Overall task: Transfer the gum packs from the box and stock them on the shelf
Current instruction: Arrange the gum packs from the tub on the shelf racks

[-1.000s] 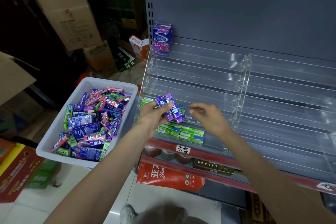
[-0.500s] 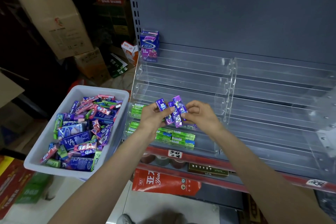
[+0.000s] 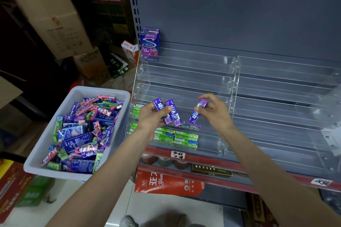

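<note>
A white plastic box (image 3: 38, 154) at the left is full of mixed purple, green and pink gum packs (image 3: 83, 130). My left hand (image 3: 150, 118) grips a few purple gum packs (image 3: 172, 111) in front of the clear tiered shelf rack (image 3: 184, 88). My right hand (image 3: 215, 111) pinches a single purple gum pack (image 3: 197, 111), held tilted just right of the left hand. Green gum packs (image 3: 177, 137) lie in the rack's lowest tiers, with one purple pack (image 3: 190, 126) lying behind them. A tall purple gum carton (image 3: 149, 46) stands on the top tier's left end.
A second clear rack (image 3: 286, 101) continues to the right. Below the red shelf edge (image 3: 203, 160) hangs a red packet (image 3: 166, 182). Cardboard boxes (image 3: 51, 14) are stacked at the back left. My shoe (image 3: 129, 221) shows on the tiled floor.
My right hand has taken one purple pack out of the bunch in my left hand and drawn it away to the right. The left hand keeps the others.
</note>
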Motion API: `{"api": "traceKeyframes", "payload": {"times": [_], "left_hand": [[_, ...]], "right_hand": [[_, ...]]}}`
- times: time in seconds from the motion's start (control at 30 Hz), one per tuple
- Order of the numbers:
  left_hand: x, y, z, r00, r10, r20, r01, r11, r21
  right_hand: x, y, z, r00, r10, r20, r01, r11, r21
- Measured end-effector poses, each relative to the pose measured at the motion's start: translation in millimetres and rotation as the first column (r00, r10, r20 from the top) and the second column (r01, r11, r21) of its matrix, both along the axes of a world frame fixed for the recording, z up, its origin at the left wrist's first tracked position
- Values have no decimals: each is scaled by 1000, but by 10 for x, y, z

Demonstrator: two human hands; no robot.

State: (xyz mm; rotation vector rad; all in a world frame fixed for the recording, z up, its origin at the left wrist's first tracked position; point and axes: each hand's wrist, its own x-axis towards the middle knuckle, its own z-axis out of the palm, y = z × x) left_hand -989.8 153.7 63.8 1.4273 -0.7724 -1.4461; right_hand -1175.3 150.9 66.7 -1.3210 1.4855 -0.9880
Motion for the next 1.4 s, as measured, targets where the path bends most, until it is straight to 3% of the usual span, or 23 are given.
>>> {"api": "traceKeyframes", "payload": {"times": [0.17,0.33,0.57,0.73,1.0,1.13,1.23,1.4], "left_hand": [[45,34,-13,1000,7,6,-7,1000,18],[94,39,-23,1000,3,11,-4,1000,25],[161,67,-25,999,-1,37,0,1000,16],[175,59,-36,999,-1,33,0,1000,21],[126,46,-2,1000,3,25,-4,1000,23],[95,36,7,1000,5,-3,-5,1000,28],[52,30,15,1000,17,-22,-17,1000,15],[-74,13,31,998,-15,-62,15,1000,0]], "right_hand": [[30,24,-142,988,-60,-139,46,994,-102],[73,64,-304,971,-59,-230,38,995,-94],[46,47,-336,821,143,-553,-171,985,3],[112,1,-301,756,261,-601,-272,959,74],[109,-18,-311,716,285,-637,-285,953,105],[102,19,-257,788,231,-571,-254,966,40],[162,77,-139,930,202,-307,-212,977,2],[230,82,-71,968,245,-49,-245,969,3]]}}
